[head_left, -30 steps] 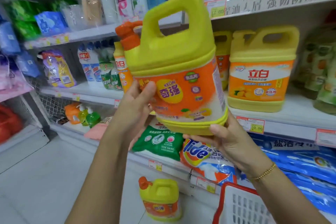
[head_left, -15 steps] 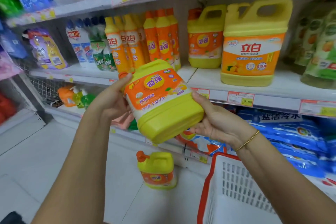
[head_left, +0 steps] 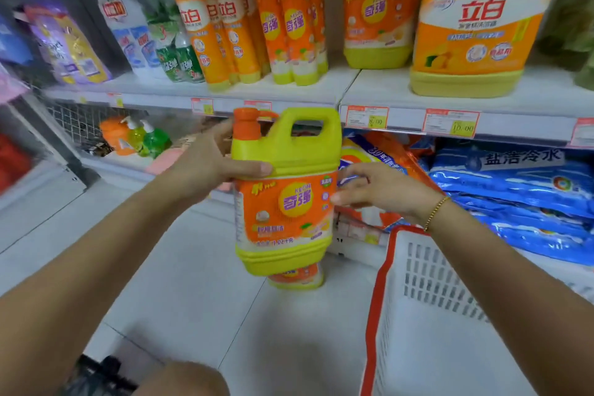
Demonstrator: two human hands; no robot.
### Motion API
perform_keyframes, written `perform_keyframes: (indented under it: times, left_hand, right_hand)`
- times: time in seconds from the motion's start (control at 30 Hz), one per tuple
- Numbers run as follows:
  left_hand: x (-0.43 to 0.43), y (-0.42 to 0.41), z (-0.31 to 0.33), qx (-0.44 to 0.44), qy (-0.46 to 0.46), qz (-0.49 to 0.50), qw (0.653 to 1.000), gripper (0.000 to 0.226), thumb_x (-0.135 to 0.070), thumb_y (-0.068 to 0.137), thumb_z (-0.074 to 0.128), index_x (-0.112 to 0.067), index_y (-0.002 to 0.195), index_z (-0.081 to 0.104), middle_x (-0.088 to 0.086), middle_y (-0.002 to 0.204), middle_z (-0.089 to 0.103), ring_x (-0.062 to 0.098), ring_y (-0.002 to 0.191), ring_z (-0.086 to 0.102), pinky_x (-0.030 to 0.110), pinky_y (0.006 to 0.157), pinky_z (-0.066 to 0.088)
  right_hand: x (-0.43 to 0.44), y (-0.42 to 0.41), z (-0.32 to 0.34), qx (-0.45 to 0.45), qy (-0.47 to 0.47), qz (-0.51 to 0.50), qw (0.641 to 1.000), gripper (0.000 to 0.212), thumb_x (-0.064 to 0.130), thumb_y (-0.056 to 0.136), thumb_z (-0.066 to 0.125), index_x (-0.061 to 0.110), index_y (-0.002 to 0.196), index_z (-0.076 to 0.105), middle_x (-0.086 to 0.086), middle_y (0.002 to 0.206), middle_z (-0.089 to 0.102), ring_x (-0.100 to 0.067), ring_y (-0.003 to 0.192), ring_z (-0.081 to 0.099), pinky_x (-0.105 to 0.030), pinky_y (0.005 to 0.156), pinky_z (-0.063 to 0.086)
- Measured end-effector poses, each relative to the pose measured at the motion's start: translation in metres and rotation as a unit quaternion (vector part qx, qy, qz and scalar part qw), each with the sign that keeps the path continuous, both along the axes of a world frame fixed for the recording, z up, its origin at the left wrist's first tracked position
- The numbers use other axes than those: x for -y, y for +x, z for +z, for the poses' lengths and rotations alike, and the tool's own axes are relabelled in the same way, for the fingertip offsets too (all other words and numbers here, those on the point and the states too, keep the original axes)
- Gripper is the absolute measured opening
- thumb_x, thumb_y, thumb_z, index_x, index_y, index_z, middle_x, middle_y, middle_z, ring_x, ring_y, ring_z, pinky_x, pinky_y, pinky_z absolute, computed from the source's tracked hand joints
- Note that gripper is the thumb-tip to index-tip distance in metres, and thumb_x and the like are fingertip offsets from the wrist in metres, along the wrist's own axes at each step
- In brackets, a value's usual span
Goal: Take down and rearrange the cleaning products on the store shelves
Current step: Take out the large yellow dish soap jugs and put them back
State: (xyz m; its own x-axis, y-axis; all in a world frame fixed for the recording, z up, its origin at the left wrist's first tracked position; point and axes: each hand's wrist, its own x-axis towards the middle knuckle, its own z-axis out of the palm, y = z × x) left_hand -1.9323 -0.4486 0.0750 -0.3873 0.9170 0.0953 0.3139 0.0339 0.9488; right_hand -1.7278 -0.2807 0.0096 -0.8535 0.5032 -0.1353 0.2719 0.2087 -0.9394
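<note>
A yellow detergent jug (head_left: 286, 196) with an orange label and orange cap hangs upright over the floor. My left hand (head_left: 209, 167) grips its shoulder just below the cap. My right hand (head_left: 373, 193) touches the jug's right side with fingers spread. A second jug of the same kind (head_left: 299, 278) stands on the floor right beneath it, mostly hidden. On the shelf (head_left: 289, 96) above stand tall orange and yellow bottles (head_left: 289, 19), another such jug (head_left: 379, 16) and a larger yellow jug (head_left: 472, 29).
A white basket with a red rim (head_left: 427, 292) sits on the floor at lower right. Blue bags (head_left: 520, 189) and an orange bag (head_left: 382, 154) fill the bottom shelf. Small pump bottles (head_left: 141, 138) sit at lower left. White floor tiles (head_left: 180, 283) spread to the left.
The jug came down from shelf height, was tipped over, and is now upright low above the floor jug. My left hand shifted to its shoulder; my right hand moved from underneath to its side.
</note>
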Motion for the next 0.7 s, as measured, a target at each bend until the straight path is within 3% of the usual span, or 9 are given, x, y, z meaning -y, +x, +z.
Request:
perform_keyframes:
  times: [0.1,0.17,0.23,0.33,0.4,0.47,0.53,0.6,0.7]
  left_hand:
    - [0.015,-0.002,-0.051,-0.016,-0.060,-0.024,0.998,0.088,-0.035,0.037,0.093,-0.032,0.119,0.060,-0.003,0.110,0.072,0.016,0.101,0.068,0.032,0.076,0.058]
    - [0.024,-0.004,-0.086,-0.021,-0.099,-0.035,0.994,0.085,-0.031,0.042,0.091,-0.031,0.121,0.059,-0.003,0.113,0.070,0.018,0.105,0.066,0.040,0.084,0.058]
    - [0.032,-0.005,-0.120,0.000,-0.122,-0.047,0.991,0.080,-0.026,0.046,0.091,-0.027,0.120,0.060,0.000,0.114,0.070,0.021,0.106,0.066,0.043,0.087,0.057]
    - [0.043,-0.009,-0.169,0.021,-0.146,-0.053,0.988,0.076,-0.023,0.053,0.091,-0.024,0.122,0.060,0.007,0.119,0.066,0.026,0.111,0.063,0.053,0.093,0.051]
    - [0.049,-0.010,-0.196,0.028,-0.146,-0.047,0.988,0.076,-0.024,0.054,0.091,-0.025,0.123,0.059,0.006,0.121,0.066,0.027,0.113,0.062,0.056,0.095,0.049]
    - [0.051,-0.010,-0.214,0.034,-0.144,-0.044,0.988,0.075,-0.023,0.055,0.090,-0.027,0.123,0.059,0.004,0.122,0.066,0.026,0.114,0.062,0.055,0.095,0.049]
    - [0.053,-0.011,-0.226,0.039,-0.138,-0.033,0.989,0.077,-0.022,0.057,0.090,-0.023,0.126,0.057,0.003,0.124,0.065,0.025,0.115,0.061,0.055,0.095,0.049]
    - [0.053,-0.012,-0.234,0.037,-0.132,-0.023,0.990,0.078,-0.019,0.057,0.090,-0.020,0.127,0.055,0.003,0.124,0.064,0.024,0.116,0.060,0.054,0.095,0.049]
    - [0.049,-0.016,-0.238,0.013,-0.133,-0.021,0.991,0.074,-0.016,0.057,0.088,-0.021,0.124,0.057,0.000,0.120,0.065,0.022,0.113,0.061,0.051,0.094,0.051]
  right_hand:
    - [-0.001,-0.007,-0.007,-0.071,0.028,-0.009,0.997,0.042,0.018,0.077,0.076,0.025,0.114,0.059,0.013,0.103,0.065,0.006,0.086,0.063,-0.013,0.065,0.051]
    - [0.002,-0.014,-0.022,-0.020,0.139,0.032,0.990,0.032,0.024,0.078,0.075,0.032,0.107,0.061,0.017,0.101,0.061,0.009,0.090,0.058,-0.007,0.070,0.045]
    - [0.003,-0.021,-0.043,0.043,0.218,0.061,0.973,0.019,0.023,0.078,0.075,0.030,0.091,0.062,0.010,0.094,0.062,0.003,0.086,0.056,-0.010,0.071,0.042]
    - [0.011,-0.032,-0.062,0.067,0.232,0.086,0.967,0.018,0.012,0.080,0.070,0.027,0.076,0.059,0.010,0.084,0.060,0.008,0.074,0.053,-0.014,0.067,0.039]
    - [0.018,-0.039,-0.073,0.111,0.260,0.121,0.952,0.013,0.022,0.082,0.069,0.025,0.092,0.060,0.006,0.098,0.059,0.001,0.089,0.053,-0.023,0.076,0.040]
    - [0.026,-0.050,-0.087,0.186,0.308,0.158,0.920,0.041,0.034,0.080,0.070,0.020,0.116,0.054,-0.003,0.115,0.055,-0.018,0.107,0.050,-0.030,0.088,0.040]
    - [0.030,-0.058,-0.101,0.240,0.341,0.183,0.890,0.055,0.035,0.081,0.070,0.017,0.129,0.048,-0.008,0.127,0.052,-0.024,0.117,0.047,-0.033,0.096,0.039]
    - [0.029,-0.061,-0.113,0.264,0.359,0.190,0.875,0.054,0.031,0.085,0.066,0.016,0.133,0.046,-0.011,0.132,0.051,-0.026,0.121,0.046,-0.033,0.098,0.039]
    - [0.027,-0.058,-0.121,0.242,0.329,0.152,0.900,0.036,0.025,0.088,0.062,0.015,0.121,0.052,-0.014,0.123,0.054,-0.028,0.114,0.050,-0.032,0.090,0.040]
